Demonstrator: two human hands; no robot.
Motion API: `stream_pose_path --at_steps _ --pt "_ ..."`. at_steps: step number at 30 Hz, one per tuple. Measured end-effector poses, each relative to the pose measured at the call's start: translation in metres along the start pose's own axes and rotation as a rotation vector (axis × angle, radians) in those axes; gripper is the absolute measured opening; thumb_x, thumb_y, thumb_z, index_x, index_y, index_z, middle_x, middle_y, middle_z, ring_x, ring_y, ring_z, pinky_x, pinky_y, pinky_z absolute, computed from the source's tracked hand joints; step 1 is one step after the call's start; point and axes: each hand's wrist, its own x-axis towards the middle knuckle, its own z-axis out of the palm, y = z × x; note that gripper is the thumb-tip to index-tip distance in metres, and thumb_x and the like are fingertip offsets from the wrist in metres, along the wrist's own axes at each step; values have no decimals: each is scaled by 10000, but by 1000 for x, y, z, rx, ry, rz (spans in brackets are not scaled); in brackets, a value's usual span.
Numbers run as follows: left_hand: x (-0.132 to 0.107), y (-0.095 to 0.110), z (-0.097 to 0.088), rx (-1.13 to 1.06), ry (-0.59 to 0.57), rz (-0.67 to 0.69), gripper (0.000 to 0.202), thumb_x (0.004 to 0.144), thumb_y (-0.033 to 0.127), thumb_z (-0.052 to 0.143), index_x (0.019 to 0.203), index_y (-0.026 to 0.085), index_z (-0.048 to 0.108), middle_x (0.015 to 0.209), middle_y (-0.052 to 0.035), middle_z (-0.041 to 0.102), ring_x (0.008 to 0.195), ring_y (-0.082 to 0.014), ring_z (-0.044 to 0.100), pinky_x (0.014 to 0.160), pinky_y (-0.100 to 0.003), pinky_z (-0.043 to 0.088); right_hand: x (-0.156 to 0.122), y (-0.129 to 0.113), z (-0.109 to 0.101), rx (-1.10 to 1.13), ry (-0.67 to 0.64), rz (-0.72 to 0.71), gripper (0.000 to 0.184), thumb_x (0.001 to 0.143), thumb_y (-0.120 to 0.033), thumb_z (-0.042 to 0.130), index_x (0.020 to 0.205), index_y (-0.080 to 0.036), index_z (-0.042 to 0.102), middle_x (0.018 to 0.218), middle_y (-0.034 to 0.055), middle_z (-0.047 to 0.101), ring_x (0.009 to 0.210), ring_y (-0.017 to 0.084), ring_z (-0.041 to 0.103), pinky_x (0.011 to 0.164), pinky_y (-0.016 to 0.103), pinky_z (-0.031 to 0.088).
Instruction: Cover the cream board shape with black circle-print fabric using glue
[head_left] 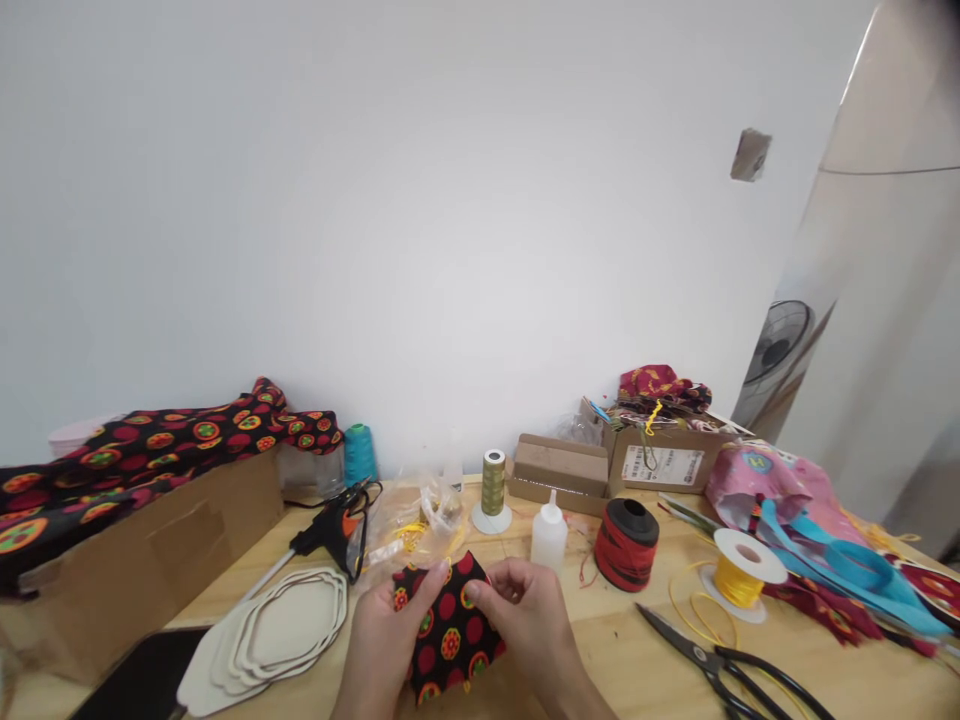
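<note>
A small piece of black fabric (451, 642) with red dots and orange flowers is held up between both hands, just over the wooden table. My left hand (386, 630) grips its left side, thumb lying on the front. At the upper right edge, my right hand (531, 612) pinches the cloth between thumb and bent fingers. The fingers behind the fabric are hidden. Close beyond the hands stand a white squeeze bottle (550, 535) and a clear plastic bag (412, 510) with yellow cord.
At left are stacked cream cut-out plates (292, 625), a glue gun (334, 530) and a cardboard box (165, 550) draped with matching fabric. Scissors (705, 660), a yellow cord spool (739, 580) and a red thread spool (627, 550) lie right. An olive thread cone (493, 485) stands behind.
</note>
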Motion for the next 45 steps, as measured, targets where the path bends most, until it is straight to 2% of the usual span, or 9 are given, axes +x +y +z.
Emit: stream_pose_path --at_steps 8,14,19,24,26,31,34,40,45 --pt "3 -7 -3 -48 -65 -10 331 622 393 670 827 136 628 668 -72 710 641 -249 659 622 -346 515 2 0 -3 39 -31 -6 246 609 -326 637 497 -110 603 400 -55 410 402 58 311 380 181 212" --pt "-1 -1 0 -43 -72 7 327 609 416 668 779 138 639 660 -70 709 626 -251 658 587 -341 520 2 3 -2 124 -91 -15 335 649 -428 593 592 -102 641 484 2 542 463 98 435 452 206 341" --pt "-1 -1 1 17 -70 28 334 605 430 661 752 130 655 654 -80 707 631 -248 654 597 -332 515 1 3 -3 30 -68 -108 375 742 -412 500 549 -107 600 482 -3 521 465 98 420 433 200 308" --pt "-2 0 2 88 -82 56 321 629 433 642 742 132 653 679 -79 708 700 -255 651 611 -324 511 -1 -1 -1 48 -36 -123 262 720 -352 548 696 -117 660 625 45 639 581 155 535 532 231 405" --pt "-4 1 3 91 -89 50 316 625 431 645 729 134 658 662 -75 707 683 -254 651 597 -319 512 -3 -3 0 5 10 -157 249 722 -337 545 685 -125 669 636 55 653 588 165 548 537 235 414" --pt "-7 1 5 66 -140 36 305 634 426 637 731 138 665 631 -58 702 621 -237 647 597 -322 508 -7 -6 0 -125 85 -251 310 761 -322 482 577 -129 640 562 43 615 549 160 523 502 227 390" --pt "-8 0 5 93 -121 41 313 631 431 636 747 141 664 648 -57 702 669 -242 644 604 -316 502 -8 -5 1 -99 94 -230 328 760 -329 475 539 -125 607 508 19 558 511 142 482 470 216 364" --pt "-6 -1 6 126 -99 66 322 608 453 638 627 132 646 598 -58 688 613 -244 635 567 -315 496 -10 -4 3 -57 107 -200 329 751 -332 477 532 -116 595 461 -19 456 470 113 406 443 208 318" --pt "-7 1 4 95 -119 61 314 621 432 643 708 131 658 631 -65 699 643 -247 644 605 -325 499 -9 -4 -1 -33 60 -190 357 777 -364 460 553 -124 598 503 -5 517 516 131 463 479 216 359"
